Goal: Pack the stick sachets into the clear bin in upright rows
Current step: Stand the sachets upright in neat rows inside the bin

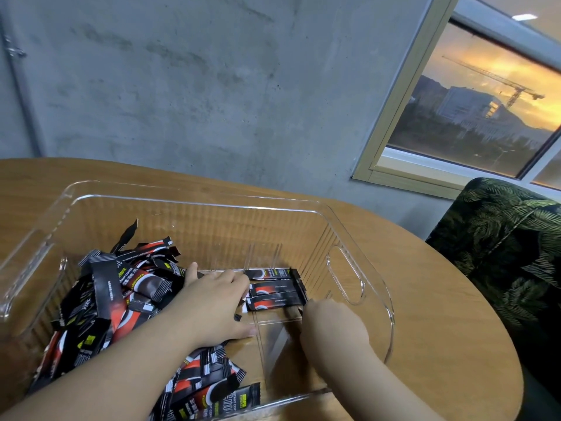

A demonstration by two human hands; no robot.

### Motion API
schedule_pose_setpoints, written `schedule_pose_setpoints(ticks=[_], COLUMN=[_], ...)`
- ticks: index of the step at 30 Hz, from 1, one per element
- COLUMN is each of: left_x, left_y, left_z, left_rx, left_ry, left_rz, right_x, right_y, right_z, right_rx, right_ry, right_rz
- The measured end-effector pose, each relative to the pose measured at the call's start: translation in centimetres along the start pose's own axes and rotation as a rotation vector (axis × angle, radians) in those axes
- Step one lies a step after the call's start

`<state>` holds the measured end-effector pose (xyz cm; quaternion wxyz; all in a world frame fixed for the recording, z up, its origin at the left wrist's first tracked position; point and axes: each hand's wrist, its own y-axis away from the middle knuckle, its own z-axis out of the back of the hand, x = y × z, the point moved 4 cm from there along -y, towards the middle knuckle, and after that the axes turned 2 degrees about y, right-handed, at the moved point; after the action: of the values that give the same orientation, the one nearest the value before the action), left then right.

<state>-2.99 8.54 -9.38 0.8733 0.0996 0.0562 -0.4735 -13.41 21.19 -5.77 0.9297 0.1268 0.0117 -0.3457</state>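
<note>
A clear bin [194, 202] stands on the wooden table [440, 299]. A loose pile of black and red stick sachets [109, 299] fills its left half and spills toward the near wall. Three sachets [276, 291] lie side by side near the bin's right end. My left hand [212, 302] reaches in over the pile, its straight fingers touching the left ends of those three. My right hand [334, 326] is inside the bin at their right ends. Only its back shows; the fingers are hidden.
A clear divider [264, 344] runs across the bin floor below my hands. A grey concrete wall rises behind the table. A leaf-patterned chair [510, 244] stands at the right, under a window [473, 110].
</note>
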Motion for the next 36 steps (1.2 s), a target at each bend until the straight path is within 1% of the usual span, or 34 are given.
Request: schedule_pose_setpoints(ticks=[3,9,12,14,19,22,26,30,36], left_x=[0.0,-0.1,-0.1,-0.1,-0.1,-0.2,-0.1,-0.2,0.0], left_y=[0.0,0.2,0.2,0.2,0.1,0.2,0.3,0.2,0.1], left_z=[0.0,0.2,0.3,0.3,0.2,0.3,0.4,0.3,0.2], left_rx=[0.000,-0.007,-0.008,-0.004,0.000,0.004,-0.009,0.016,0.057], left_ry=[0.009,0.040,0.052,0.055,0.033,0.022,0.013,-0.005,0.045], left_rz=[0.009,0.015,0.008,0.003,-0.011,-0.001,0.007,0.017,0.005], right_x=[0.3,0.6,0.9,0.8,0.5,0.3,0.3,1.0,0.6], right_y=[0.5,0.8,1.0,1.3,1.5,1.7,2.0,2.1,0.6], right_z=[0.3,0.8,0.8,1.0,1.5,1.6,2.1,2.2,0.5], right_rx=[-0.043,0.034,0.022,0.029,0.055,0.028,0.011,0.029,-0.074], right_ry=[0.077,0.130,0.172,0.193,0.146,0.082,0.080,0.061,-0.021], right_rz=[0.054,0.144,0.243,0.277,0.265,0.243,0.231,0.286,0.307])
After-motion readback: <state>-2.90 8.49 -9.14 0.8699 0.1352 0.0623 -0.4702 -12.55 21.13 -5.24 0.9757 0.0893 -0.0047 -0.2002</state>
